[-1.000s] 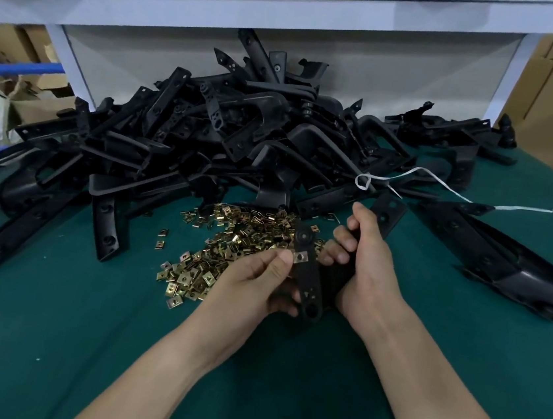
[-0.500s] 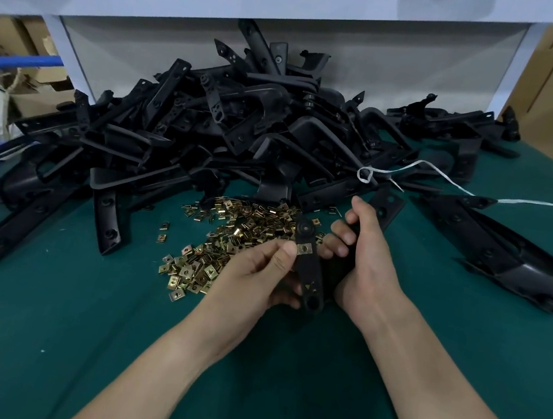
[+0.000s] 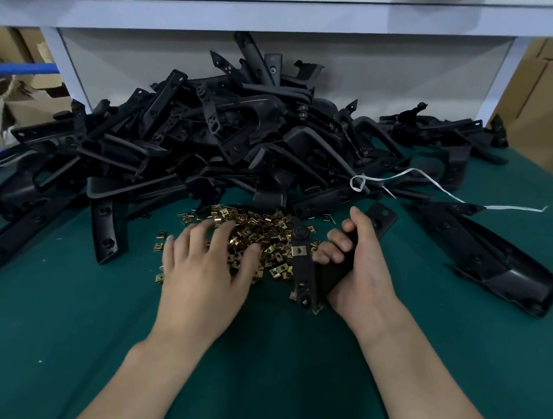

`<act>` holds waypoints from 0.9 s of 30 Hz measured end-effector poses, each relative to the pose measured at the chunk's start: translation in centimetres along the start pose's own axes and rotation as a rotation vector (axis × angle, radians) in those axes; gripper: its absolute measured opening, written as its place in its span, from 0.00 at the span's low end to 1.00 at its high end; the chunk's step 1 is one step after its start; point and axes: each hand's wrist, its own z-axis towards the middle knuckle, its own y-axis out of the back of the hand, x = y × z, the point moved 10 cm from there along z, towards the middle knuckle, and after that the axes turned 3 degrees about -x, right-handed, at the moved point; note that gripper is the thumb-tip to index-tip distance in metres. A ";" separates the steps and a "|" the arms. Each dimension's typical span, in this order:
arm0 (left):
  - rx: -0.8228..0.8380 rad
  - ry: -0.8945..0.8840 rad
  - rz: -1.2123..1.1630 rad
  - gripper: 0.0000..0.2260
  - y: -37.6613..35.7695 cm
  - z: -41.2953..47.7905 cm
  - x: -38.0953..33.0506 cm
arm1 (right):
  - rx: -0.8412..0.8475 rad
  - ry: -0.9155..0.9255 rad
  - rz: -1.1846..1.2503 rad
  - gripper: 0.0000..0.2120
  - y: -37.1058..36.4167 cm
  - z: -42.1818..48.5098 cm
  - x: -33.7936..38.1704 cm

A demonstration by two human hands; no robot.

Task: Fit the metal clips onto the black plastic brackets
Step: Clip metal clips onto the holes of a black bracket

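Left hand: my left hand [image 3: 206, 270] lies palm down on the near left part of the clips, with the fingers spread and loose. It grasps nothing that I can see, though the fingertips are blurred.
Right hand: my right hand [image 3: 361, 270] is clenched round a black bracket [image 3: 305, 274], fingers curled over its thick part and thumb along the far side.
Bracket: it is held just above the table at the right edge of the clips. One flat arm with holes points near and left of my fingers, and another end sticks out beyond my thumb, far and right.
Fitted clip: one brass-coloured clip [image 3: 299, 250] sits on the flat arm, just left of my curled fingers.
Clips: the loose clips [image 3: 258, 231] lie in a low scatter on the table between my hands and the heap, with a few strays to the left.
Heap of brackets: a tangled heap of brackets [image 3: 241, 143] fills the far side of the table, touching the far edge of the clips.
Long black part: it [image 3: 490, 257] lies alone to the right, apart from my right hand.
String: a white string [image 3: 426, 185] is draped over the right of the heap.
Table: the table [image 3: 46, 338] has a green cover.
Shelf: a pale shelf [image 3: 291, 7] runs across behind the heap.
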 end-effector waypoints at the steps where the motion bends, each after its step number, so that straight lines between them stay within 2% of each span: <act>1: 0.073 0.039 0.031 0.30 -0.7 0.0 0.7 | 0.000 -0.008 0.007 0.17 0.0 -0.1 0.0; 3: 0.178 0.035 0.099 0.33 -1.8 -0.2 1.1 | 0.004 -0.012 0.007 0.17 0.0 -0.1 0.0; 7: 0.224 -0.011 0.114 0.28 -2.1 -0.1 0.6 | 0.002 -0.007 0.012 0.18 0.0 0.0 0.3; 14: 0.169 -0.090 0.050 0.14 -1.5 0.2 -0.6 | 0.018 -0.011 -0.003 0.19 0.0 0.4 0.4; 27: 0.066 -0.072 -0.078 0.07 -0.5 0.3 -1.0 | 0.031 -0.027 0.013 0.17 0.1 0.7 0.2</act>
